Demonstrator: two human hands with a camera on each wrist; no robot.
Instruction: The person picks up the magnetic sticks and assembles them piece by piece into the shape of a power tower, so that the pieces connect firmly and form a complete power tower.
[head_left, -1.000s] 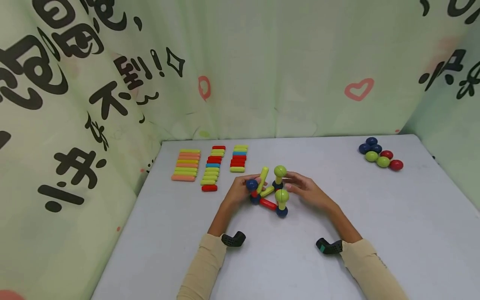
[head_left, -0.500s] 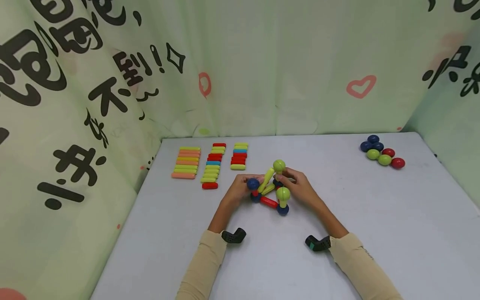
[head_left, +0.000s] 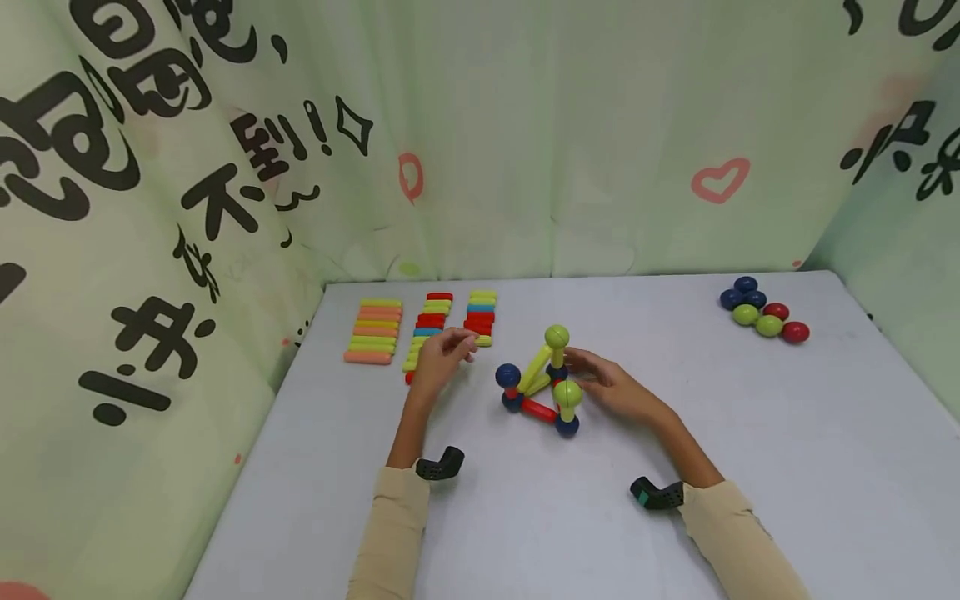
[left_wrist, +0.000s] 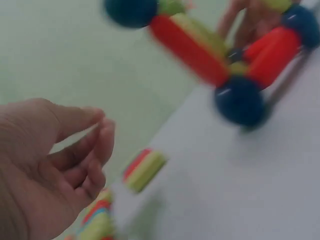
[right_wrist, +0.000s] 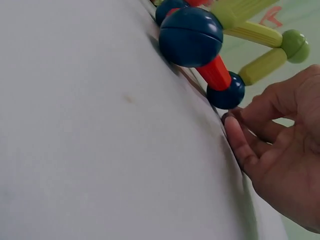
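A construction of balls and rods stands mid-table: a red rod (head_left: 539,410) joins blue balls at its base, and upright rods carry a dark blue ball (head_left: 507,376) and two green balls. One slanting yellow-green rod (head_left: 535,369) reaches up to the rear green ball (head_left: 557,337). My left hand (head_left: 442,358) is apart from it, above the rod rows, fingers loosely bent; the left wrist view shows nothing in its fingers. My right hand (head_left: 611,385) is at the construction's right rear, fingers relaxed beside the blue base ball (right_wrist: 226,91); whether they touch it I cannot tell.
Rows of short rods lie at the back left: an orange and yellow row (head_left: 375,332), a mixed row (head_left: 431,320) partly behind my left hand, and a shorter row (head_left: 480,315). Loose blue, green and red balls (head_left: 768,325) sit at the back right. A curtain hangs behind.
The slanting rod's upper end has swung right to the rear green ball. My left hand has left the construction, moving left. My right hand came in to the rear upright, then drew back right.
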